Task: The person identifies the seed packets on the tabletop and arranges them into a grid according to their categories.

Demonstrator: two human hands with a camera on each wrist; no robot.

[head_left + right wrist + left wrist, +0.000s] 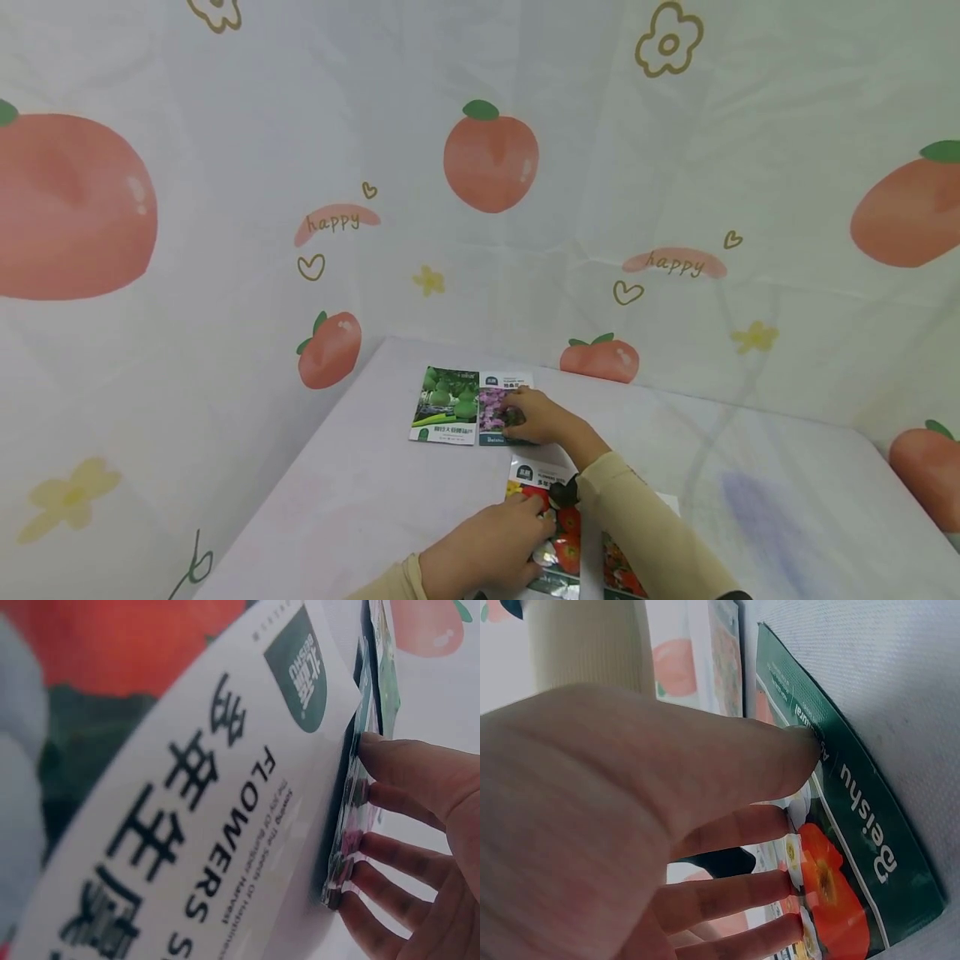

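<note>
My left hand (487, 546) rests on a seed packet with red and orange flowers (567, 552) near the front of the table. In the left wrist view its thumb and extended fingers touch the packet's face beside the dark green "Beishu" band. Farther back, my right hand (543, 417) lies over a packet with pink-purple flowers (492, 407), covering its right side. The right wrist view shows the fingertips and thumb touching that packet, fingers spread. Directly left of it lies a green packet picturing gourds (447, 406), side by side with it.
Another packet with red flowers (621, 573) lies partly hidden under my right forearm. The white table (360, 467) ends at a hanging cloth (540, 275) printed with peaches and "happy" at the back and left.
</note>
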